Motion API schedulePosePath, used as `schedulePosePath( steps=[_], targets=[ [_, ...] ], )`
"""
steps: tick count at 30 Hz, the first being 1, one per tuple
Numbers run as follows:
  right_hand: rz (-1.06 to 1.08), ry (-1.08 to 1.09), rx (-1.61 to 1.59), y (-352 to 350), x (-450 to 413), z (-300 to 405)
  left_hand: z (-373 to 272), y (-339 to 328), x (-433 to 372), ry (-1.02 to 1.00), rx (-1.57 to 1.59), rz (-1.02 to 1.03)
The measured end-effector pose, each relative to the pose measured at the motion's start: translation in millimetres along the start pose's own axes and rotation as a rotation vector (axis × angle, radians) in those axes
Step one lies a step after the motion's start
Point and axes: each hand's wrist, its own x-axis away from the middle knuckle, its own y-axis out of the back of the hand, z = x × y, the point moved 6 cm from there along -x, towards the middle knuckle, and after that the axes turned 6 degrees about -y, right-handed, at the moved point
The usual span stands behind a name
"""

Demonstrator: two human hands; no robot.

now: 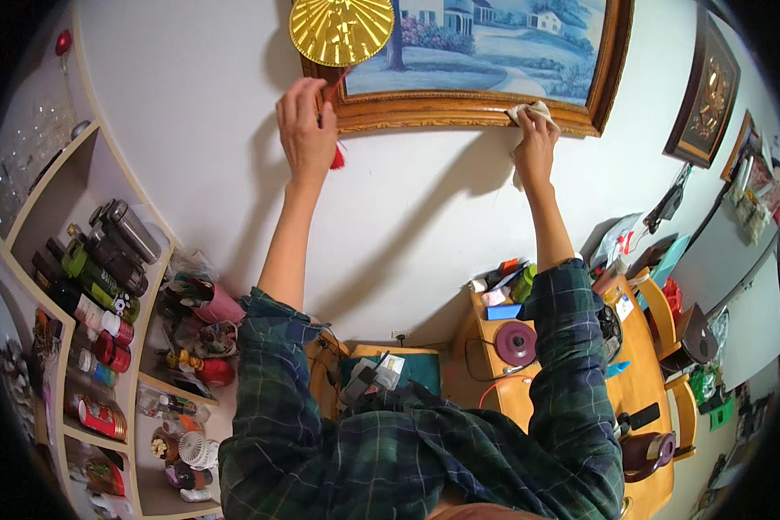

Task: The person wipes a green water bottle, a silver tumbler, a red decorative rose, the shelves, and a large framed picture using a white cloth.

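A framed landscape painting [487, 52] hangs on the white wall before me. My right hand [535, 146] pinches a whitish cloth [538, 112] against the lower rail of its carved wooden frame [429, 119]. Part of the cloth dangles below the fingers. At the frame's lower left corner is my left hand [304, 133], fingers bent and thumb apart. A round gold ornament [342, 29] hangs over the upper left of the painting. Its red cord runs down beside my left hand, and a red tassel [338, 158] shows below the thumb. Whether the left fingers grip cord or frame is hidden.
Shelves [144, 305] with bottles and flasks stand at the left. A wooden table [637, 364] at the right bears a purple kettle [647, 455], a kettle base [515, 342] and a phone [645, 416]. Below are a green-topped seat [422, 369] and a wall socket [400, 334]. A dark-framed relief [705, 97] hangs further right.
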Motion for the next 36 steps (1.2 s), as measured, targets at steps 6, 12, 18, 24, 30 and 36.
schedulePosePath(
  steps=[6,12,18,24,30,36],
  targets=[
    [-0.008,0.058,0.019,3.5,0.3,0.7,1.7,-2.1,2.8,-0.049,0.089,0.082],
    [-0.042,0.035,0.013,2.3,3.6,14.4,33.3,-21.8,0.4,0.258,0.282,-0.029],
    [-0.019,0.169,-0.131,-15.9,20.7,110.3,27.9,-46.2,8.0,0.296,0.098,-0.045],
    [0.37,0.354,-0.545,-27.1,-46.5,139.6,29.7,-65.0,11.7,0.254,0.067,-0.049],
    [-0.31,0.576,-0.398,108.6,-279.0,329.2,33.3,-44.8,19.6,0.203,0.049,-0.1],
    [-0.428,0.966,0.31,61.1,-356.7,430.0,29.4,-55.7,20.3,0.204,0.046,-0.104]
  ],
)
